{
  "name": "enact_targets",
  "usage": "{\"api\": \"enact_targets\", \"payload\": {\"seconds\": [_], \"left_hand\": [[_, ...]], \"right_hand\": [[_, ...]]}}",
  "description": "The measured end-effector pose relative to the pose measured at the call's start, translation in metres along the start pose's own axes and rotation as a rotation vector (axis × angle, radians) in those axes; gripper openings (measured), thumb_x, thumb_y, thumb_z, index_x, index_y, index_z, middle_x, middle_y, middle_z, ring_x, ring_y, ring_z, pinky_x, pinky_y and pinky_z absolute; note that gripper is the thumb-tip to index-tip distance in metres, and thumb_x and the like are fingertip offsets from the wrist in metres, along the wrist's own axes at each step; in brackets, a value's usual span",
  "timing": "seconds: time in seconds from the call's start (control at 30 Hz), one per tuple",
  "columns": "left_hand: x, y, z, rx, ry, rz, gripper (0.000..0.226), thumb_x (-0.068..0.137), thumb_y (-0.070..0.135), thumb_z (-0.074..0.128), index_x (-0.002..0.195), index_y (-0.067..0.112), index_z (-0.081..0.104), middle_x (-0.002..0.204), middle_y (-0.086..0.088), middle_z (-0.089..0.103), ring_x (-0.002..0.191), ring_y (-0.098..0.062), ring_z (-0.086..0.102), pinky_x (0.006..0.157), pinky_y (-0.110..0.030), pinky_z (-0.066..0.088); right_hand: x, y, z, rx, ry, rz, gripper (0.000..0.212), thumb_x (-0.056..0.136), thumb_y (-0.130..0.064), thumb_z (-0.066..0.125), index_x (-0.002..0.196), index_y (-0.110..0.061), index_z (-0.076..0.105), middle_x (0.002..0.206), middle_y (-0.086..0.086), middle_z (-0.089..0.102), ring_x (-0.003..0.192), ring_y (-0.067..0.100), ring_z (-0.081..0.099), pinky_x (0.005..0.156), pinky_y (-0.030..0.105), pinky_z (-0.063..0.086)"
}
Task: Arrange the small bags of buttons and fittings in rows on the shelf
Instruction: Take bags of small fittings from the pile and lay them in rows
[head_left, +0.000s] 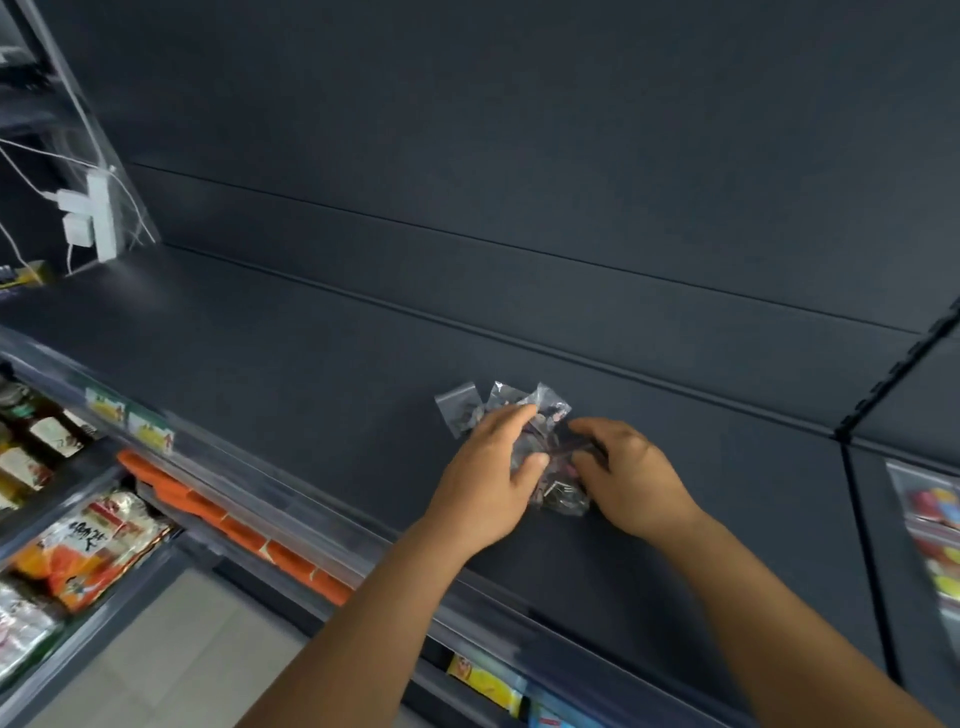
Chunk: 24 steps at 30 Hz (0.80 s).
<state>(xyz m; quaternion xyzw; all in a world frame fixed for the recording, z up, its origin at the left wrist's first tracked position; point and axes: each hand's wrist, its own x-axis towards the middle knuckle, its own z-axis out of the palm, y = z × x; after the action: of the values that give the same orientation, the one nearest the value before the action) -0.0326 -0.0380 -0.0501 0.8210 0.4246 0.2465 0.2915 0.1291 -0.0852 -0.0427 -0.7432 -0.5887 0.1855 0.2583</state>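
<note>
Sorting the heap of bags on the shelf

Left hand (491, 470) and right hand (631, 480) both pinch small bags (553, 457) heaped on the shelf (311, 364); next, I judge, spreading them rightward into a row.

Dim, even light; wide-angle bending and motion blur toward the edges.

At ten o'clock a white power strip (100, 215) with white plugs and thin white cables (31, 150) hangs by the dark upright. At eight o'clock, lower shelves hold orange packets (91, 551) and bottles (49, 434). Yellow price labels (130, 418) line the rail. At three o'clock, colourful packets (935, 525) blur.
</note>
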Motion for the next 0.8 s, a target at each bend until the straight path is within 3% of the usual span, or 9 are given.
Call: {"api": "enact_targets", "payload": {"seconds": [0.07,0.13,0.23,0.33,0.4,0.47,0.53,0.67,0.8], "left_hand": [[0.002,-0.005,-0.002,0.054,0.021,-0.043,0.058,0.094,0.032,0.054,0.146,0.024,0.030,0.147,0.006,0.033,0.135,-0.014,0.030,0.108,-0.025,0.028],[0.005,-0.008,-0.002,0.241,-0.011,-0.112,0.060,0.092,0.041,0.053,0.145,0.020,0.034,0.143,0.000,0.036,0.132,-0.021,0.027,0.108,-0.029,0.027],[0.009,-0.009,-0.001,0.404,-0.032,-0.135,0.050,0.089,0.049,0.055,0.129,0.020,0.054,0.130,-0.004,0.045,0.120,-0.024,0.034,0.102,-0.030,0.032],[0.012,-0.009,-0.001,0.304,0.006,-0.127,0.031,0.085,0.042,0.064,0.108,0.022,0.064,0.114,-0.001,0.050,0.113,-0.022,0.038,0.093,-0.028,0.037],[0.013,-0.008,-0.002,0.205,0.032,-0.119,0.018,0.083,0.032,0.067,0.096,0.021,0.063,0.105,0.002,0.053,0.107,-0.018,0.045,0.085,-0.027,0.042],[0.013,-0.005,-0.003,0.108,0.028,-0.132,0.014,0.083,0.027,0.066,0.096,0.022,0.062,0.093,0.008,0.059,0.093,-0.013,0.057,0.075,-0.026,0.047],[0.013,-0.002,-0.005,0.052,0.008,-0.148,0.015,0.084,0.024,0.065,0.099,0.025,0.061,0.083,0.012,0.063,0.080,-0.010,0.062,0.072,-0.028,0.052],[0.015,0.001,-0.007,0.060,0.057,-0.128,0.004,0.086,0.025,0.065,0.090,0.024,0.067,0.082,0.011,0.067,0.078,-0.007,0.064,0.072,-0.027,0.053],[0.018,0.005,-0.009,-0.031,0.140,-0.098,0.003,0.085,0.022,0.065,0.085,0.021,0.068,0.080,0.013,0.065,0.071,-0.001,0.059,0.066,-0.014,0.047]], "right_hand": [[0.000,0.003,0.001,-0.100,-0.001,0.114,0.049,0.089,-0.030,0.057,0.136,-0.018,0.047,0.131,0.007,0.052,0.123,0.026,0.045,0.100,0.029,0.036],[-0.001,0.001,0.000,-0.149,-0.038,0.185,0.060,0.086,-0.037,0.061,0.139,-0.017,0.042,0.133,0.009,0.048,0.126,0.029,0.041,0.104,0.034,0.035],[0.000,-0.001,0.001,-0.146,-0.059,0.268,0.063,0.082,-0.036,0.067,0.136,-0.014,0.044,0.130,0.011,0.048,0.120,0.029,0.048,0.099,0.035,0.042],[0.001,-0.004,0.000,-0.094,-0.051,0.328,0.056,0.080,-0.027,0.068,0.131,-0.012,0.049,0.115,0.006,0.059,0.103,0.024,0.058,0.081,0.030,0.050],[-0.001,-0.005,-0.002,0.016,-0.047,0.366,0.054,0.080,-0.019,0.068,0.130,-0.014,0.050,0.103,0.000,0.058,0.088,0.017,0.057,0.063,0.022,0.047],[-0.003,-0.005,-0.005,0.155,-0.028,0.398,0.052,0.077,-0.016,0.070,0.126,-0.016,0.053,0.099,-0.001,0.059,0.082,0.014,0.057,0.053,0.017,0.042],[-0.005,-0.003,-0.006,0.259,0.008,0.418,0.040,0.073,-0.015,0.072,0.112,-0.016,0.062,0.094,-0.002,0.065,0.077,0.012,0.060,0.052,0.018,0.043],[-0.011,0.001,-0.007,0.509,0.090,0.417,0.010,0.078,-0.007,0.067,0.081,-0.014,0.073,0.073,-0.002,0.072,0.065,0.012,0.061,0.061,0.026,0.050],[-0.017,0.005,-0.012,0.636,0.199,0.411,0.007,0.082,-0.007,0.067,0.080,-0.011,0.072,0.069,0.000,0.070,0.060,0.008,0.059,0.063,0.020,0.050]]}}
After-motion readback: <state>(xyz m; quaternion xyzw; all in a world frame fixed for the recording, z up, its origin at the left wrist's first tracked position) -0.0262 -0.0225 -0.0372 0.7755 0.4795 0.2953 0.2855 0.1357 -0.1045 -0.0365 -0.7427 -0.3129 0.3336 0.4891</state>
